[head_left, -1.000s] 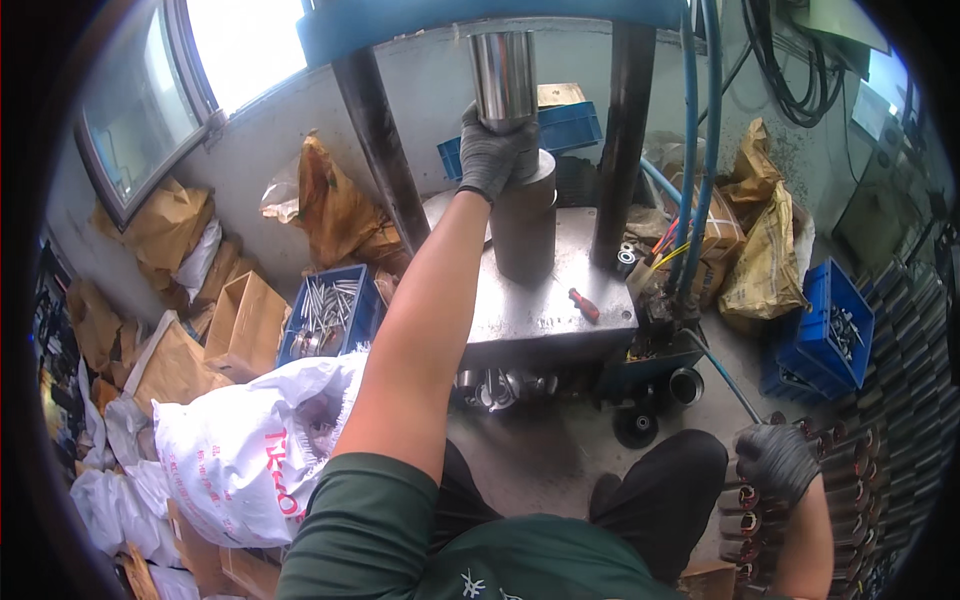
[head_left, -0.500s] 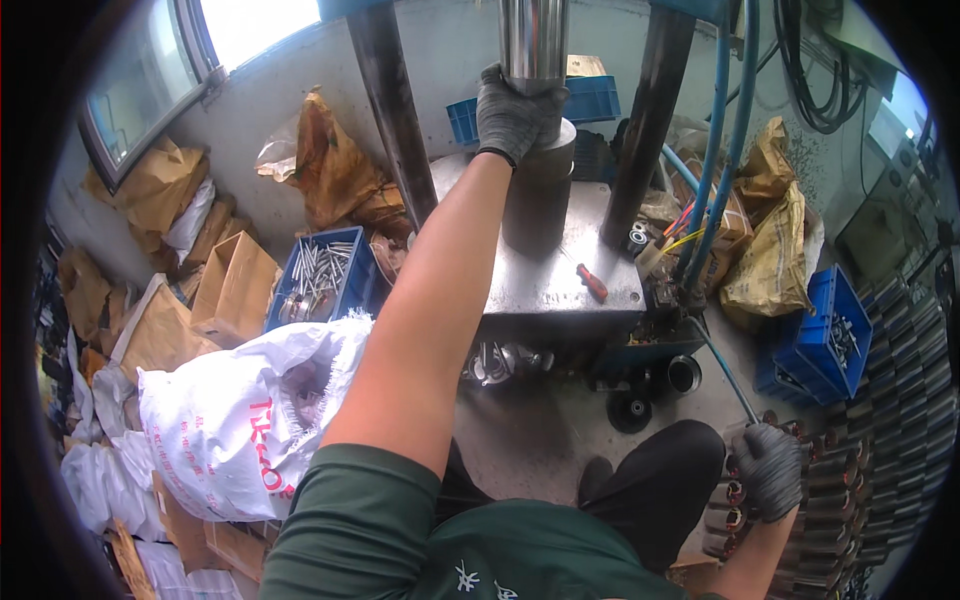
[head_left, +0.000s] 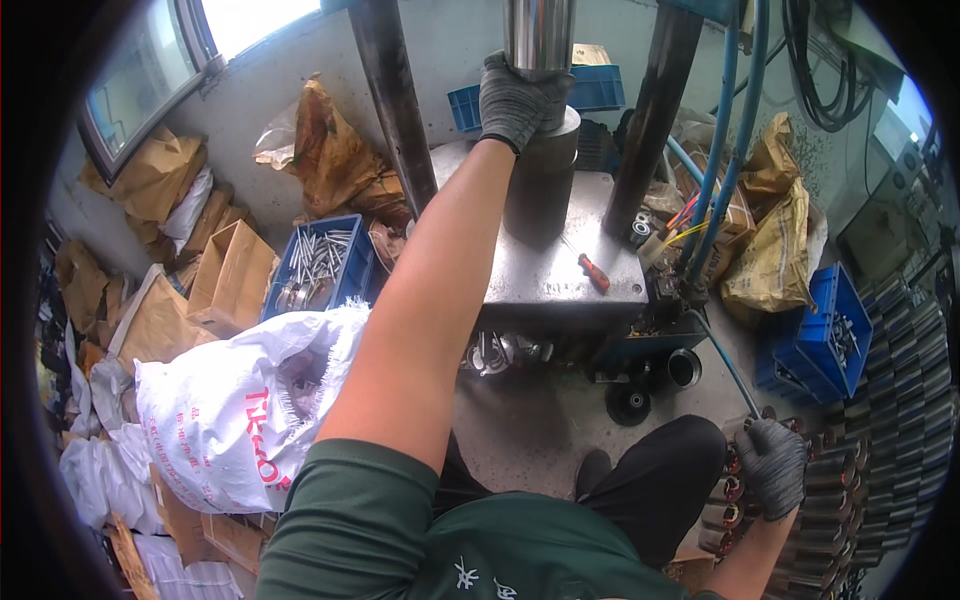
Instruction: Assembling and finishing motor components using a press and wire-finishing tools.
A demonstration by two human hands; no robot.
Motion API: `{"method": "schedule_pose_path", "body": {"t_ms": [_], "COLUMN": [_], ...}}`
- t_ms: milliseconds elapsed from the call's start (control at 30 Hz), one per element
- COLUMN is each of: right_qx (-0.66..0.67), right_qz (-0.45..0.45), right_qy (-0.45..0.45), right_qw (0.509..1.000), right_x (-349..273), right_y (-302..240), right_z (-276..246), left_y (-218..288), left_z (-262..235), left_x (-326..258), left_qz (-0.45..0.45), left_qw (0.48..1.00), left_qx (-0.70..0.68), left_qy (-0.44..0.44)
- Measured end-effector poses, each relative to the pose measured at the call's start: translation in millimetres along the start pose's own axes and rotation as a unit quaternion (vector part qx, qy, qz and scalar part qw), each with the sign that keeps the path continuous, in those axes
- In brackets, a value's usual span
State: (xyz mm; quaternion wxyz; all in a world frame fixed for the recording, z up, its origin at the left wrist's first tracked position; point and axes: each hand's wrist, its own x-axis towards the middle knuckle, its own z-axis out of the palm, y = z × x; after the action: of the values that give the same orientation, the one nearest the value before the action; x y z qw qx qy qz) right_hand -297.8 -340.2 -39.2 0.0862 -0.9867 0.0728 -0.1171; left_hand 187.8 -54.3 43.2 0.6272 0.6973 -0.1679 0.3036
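Left hand (head_left: 515,102) is wrapped round the metal piece (head_left: 552,117) under that far shiny ram (head_left: 540,38), right hand (head_left: 772,468) clenched on the near-right lever (head_left: 736,372), so one careless pull could get the left pinched.

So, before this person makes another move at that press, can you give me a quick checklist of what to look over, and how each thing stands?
1. Left hand clear of the shiny ram: not ok; it sits right at the ram's lower end.
2. Right hand on the lever: ok; it is closed around the end.
3. Grey cylinder standing on the metal block: ok; it looks upright.
4. Screwdriver off the block: not ok; it lies there, beside the cylinder.
5. Left fingertips clear of any gap: cannot tell; they are hidden.
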Motion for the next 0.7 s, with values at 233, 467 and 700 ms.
{"method": "schedule_pose_path", "body": {"t_ms": [233,467,700], "right_qx": [0.013,0.015,0.063], "right_qz": [0.014,0.021,0.011], "right_qy": [0.02,0.014,-0.022], "right_qw": [1.0,1.0,0.998], "right_x": [1,1,22], "right_y": [-6,1,-10], "right_z": [0,4,-19], "left_y": [21,-1,1], "left_z": [2,-5,1], "left_x": [-4,2,1], "left_qz": [-0.022,0.058,0.039], "left_qw": [0.997,0.996,0.994], "left_qx": [-0.066,-0.065,-0.102], "left_qy": [-0.023,-0.037,-0.02]}}
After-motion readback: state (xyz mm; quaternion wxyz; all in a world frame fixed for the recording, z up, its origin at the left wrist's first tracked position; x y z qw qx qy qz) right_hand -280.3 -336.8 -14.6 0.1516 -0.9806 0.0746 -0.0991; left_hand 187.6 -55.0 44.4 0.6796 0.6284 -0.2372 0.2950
